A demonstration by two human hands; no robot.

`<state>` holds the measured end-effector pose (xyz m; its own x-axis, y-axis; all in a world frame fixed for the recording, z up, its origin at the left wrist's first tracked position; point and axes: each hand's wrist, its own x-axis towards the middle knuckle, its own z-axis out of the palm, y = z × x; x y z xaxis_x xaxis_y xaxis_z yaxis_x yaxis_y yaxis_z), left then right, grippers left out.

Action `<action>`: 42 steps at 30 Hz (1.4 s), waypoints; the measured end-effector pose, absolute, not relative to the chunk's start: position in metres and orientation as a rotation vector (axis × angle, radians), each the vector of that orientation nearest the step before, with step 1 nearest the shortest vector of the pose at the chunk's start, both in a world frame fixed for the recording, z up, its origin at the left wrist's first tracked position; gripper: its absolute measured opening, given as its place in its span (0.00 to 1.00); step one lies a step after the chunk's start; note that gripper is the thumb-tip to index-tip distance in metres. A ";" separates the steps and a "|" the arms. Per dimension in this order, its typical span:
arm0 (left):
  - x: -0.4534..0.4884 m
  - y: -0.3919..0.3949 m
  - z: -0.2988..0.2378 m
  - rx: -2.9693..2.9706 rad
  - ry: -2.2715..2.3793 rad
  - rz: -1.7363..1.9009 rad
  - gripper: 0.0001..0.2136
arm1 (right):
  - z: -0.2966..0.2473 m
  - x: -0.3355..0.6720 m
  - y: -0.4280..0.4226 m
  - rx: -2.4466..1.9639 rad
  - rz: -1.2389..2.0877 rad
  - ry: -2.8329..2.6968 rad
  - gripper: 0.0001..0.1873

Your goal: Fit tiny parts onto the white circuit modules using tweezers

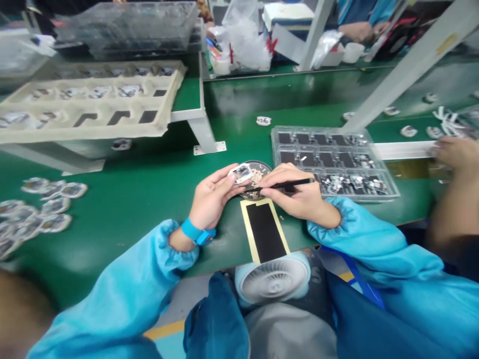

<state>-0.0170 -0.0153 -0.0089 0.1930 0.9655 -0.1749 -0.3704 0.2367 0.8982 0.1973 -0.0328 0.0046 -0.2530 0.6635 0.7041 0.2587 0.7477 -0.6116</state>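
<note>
My left hand [212, 195] is closed on a small white square part [241, 173], held up over a round dish [258, 172] of tiny pieces. My right hand [299, 194] pinches black tweezers [284, 185], their tip pointing left toward the white part. Both hands hover just above the green table [149, 199]. A black pad with a yellow border [265, 231] lies below the hands at the table's near edge.
A clear compartment tray [333, 162] of small parts sits right of the hands. Loose white parts [41, 209] pile at the left. A beige tray [90, 99] rests on a raised stand. Another person's hand [454, 152] reaches in at the far right. A white fan [275, 281] hangs at my chest.
</note>
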 end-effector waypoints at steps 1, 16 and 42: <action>-0.017 -0.014 -0.007 0.828 0.905 1.107 0.18 | 0.009 0.203 -0.033 -0.720 0.471 -1.762 0.01; -0.018 -0.018 -0.008 1.279 1.062 1.074 0.16 | 0.019 0.356 -0.079 -2.120 0.269 -1.900 0.23; -0.027 -0.008 -0.013 1.118 1.014 1.136 0.18 | 0.049 0.190 -0.010 -1.305 0.948 -1.834 0.17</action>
